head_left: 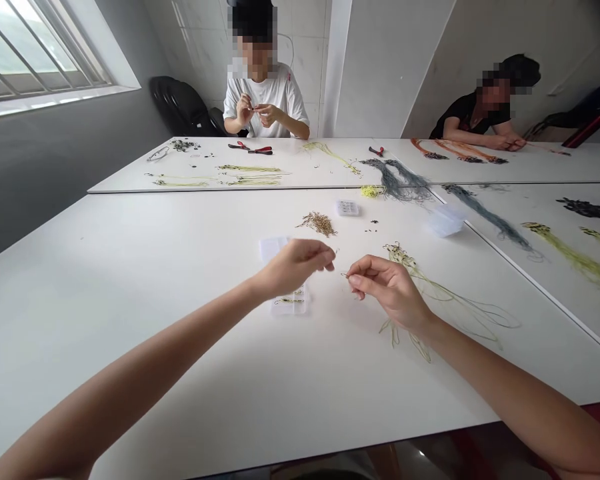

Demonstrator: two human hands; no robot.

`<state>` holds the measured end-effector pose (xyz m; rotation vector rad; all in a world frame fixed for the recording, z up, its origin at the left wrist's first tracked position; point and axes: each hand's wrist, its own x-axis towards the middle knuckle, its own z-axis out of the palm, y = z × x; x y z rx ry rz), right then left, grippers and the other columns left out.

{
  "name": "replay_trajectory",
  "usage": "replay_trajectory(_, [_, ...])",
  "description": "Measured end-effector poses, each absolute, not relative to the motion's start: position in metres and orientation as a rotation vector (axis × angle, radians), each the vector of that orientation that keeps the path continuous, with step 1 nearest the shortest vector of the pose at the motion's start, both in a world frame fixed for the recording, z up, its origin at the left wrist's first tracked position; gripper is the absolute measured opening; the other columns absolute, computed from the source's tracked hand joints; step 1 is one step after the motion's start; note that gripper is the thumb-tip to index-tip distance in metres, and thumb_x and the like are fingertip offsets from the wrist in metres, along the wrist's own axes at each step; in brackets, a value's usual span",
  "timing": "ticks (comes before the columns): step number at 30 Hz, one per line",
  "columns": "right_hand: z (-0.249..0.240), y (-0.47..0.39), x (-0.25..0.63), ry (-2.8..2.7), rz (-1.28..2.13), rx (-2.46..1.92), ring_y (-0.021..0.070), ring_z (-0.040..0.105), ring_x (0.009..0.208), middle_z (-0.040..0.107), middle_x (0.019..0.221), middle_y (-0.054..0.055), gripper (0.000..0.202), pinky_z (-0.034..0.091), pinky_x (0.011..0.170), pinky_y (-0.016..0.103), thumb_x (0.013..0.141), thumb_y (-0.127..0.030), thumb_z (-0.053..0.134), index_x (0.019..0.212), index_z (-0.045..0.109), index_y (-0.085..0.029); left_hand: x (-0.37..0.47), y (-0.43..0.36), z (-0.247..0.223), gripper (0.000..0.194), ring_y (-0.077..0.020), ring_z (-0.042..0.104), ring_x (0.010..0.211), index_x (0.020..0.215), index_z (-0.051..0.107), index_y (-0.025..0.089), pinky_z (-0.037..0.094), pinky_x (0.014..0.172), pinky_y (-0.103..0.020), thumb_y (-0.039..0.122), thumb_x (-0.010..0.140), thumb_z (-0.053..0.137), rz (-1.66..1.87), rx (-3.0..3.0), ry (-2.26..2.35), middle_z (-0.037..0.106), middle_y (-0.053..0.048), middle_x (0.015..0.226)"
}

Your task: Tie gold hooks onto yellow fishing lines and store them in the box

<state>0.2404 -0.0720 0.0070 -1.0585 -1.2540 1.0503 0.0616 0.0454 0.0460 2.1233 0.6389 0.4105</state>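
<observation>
One small hook (pixel 345 275), or so the gold sliver looked from where I stood, was pinched between the thumb and fingertips of the right hand (pixel 387 287), just above the white table (pixel 190 253). The left hand (pixel 303 260) hung near it, the two not touching, its fingers drawn together; a thin sliver showed by the fingertips, but I could not tell whether it was held. The step in hand seemed to be fine handling of single hooks, and I judged that the next move called for steady fingertips and a clear sight of the hook's end. Below the left hand lay a clear plastic box (pixel 273 250) with hooks in it, partly hidden by the hand, which stood in the way of reaching straight in. Just beyond was a pile of gold hooks (pixel 317 223), with a small plastic case (pixel 348 208) near it. Yellow-green cords (pixel 460 303) spread to either side of the right wrist and looked likely to snag a sleeve or finger. Farther off lay grey cords (pixel 387 179) and red-handled pliers (pixel 253 148), and two co-workers (pixel 265 100) (pixel 480 117) sat across the tables, hands busy.
</observation>
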Motion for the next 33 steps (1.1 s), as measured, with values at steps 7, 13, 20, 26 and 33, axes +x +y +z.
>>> replay_trajectory(7, [0.009,-0.076,0.234,-1.310,1.005,-1.084,0.0125,0.054,0.066,0.063,0.075,0.001,0.006,0.046,0.063,0.028,0.085,-0.026,0.066,0.086,0.067,-0.020,0.041,0.004,0.032,0.027,-0.0119,0.050,0.075,0.082,0.066,0.015,0.042,0.075,-0.028,0.040,0.089,0.057,0.270,1.481,0.585,0.063,-0.004,0.084])
replay_trajectory(13, [0.010,-0.078,0.232,-1.399,0.917,-1.162,0.0124,0.054,0.067,0.061,0.075,0.000,0.004,0.047,0.065,0.028,0.085,-0.024,0.065,0.085,0.068,-0.021,0.036,0.002,0.027,0.025,-0.0112,0.049,0.077,0.081,0.066,0.016,0.041,0.079,-0.028,0.038,0.088,0.060,0.266,1.301,0.566,0.061,-0.003,0.084])
replay_trajectory(20, [0.007,-0.078,0.230,-1.394,0.968,-1.200,0.0132,0.054,0.066,0.064,0.075,0.001,0.006,0.047,0.062,0.029,0.084,-0.025,0.066,0.083,0.070,-0.020,0.034,-0.005,0.022,0.023,-0.0132,0.053,0.079,0.083,0.065,0.016,0.043,0.080,-0.030,0.039,0.086,0.062,0.353,1.344,0.606,0.061,-0.004,0.084])
replay_trajectory(26, [0.001,-0.076,0.228,-1.180,1.276,-1.127,0.0122,0.056,0.061,0.067,0.075,0.003,0.012,0.048,0.066,0.031,0.079,-0.029,0.072,0.081,0.071,-0.018,0.037,-0.018,0.010,0.030,-0.0174,0.061,0.083,0.112,0.056,0.020,0.046,0.080,-0.034,0.038,0.089,0.058,0.613,1.664,0.739,0.065,-0.003,0.082])
replay_trajectory(33, [-0.002,-0.075,0.225,-1.146,1.360,-1.109,0.0129,0.058,0.065,0.066,0.077,0.003,0.014,0.048,0.069,0.031,0.080,-0.032,0.070,0.080,0.069,-0.017,0.039,-0.024,0.011,0.018,-0.0127,0.060,0.072,0.108,0.058,0.021,0.046,0.070,-0.028,0.028,0.092,0.052,0.658,1.918,0.694,0.068,0.001,0.078])
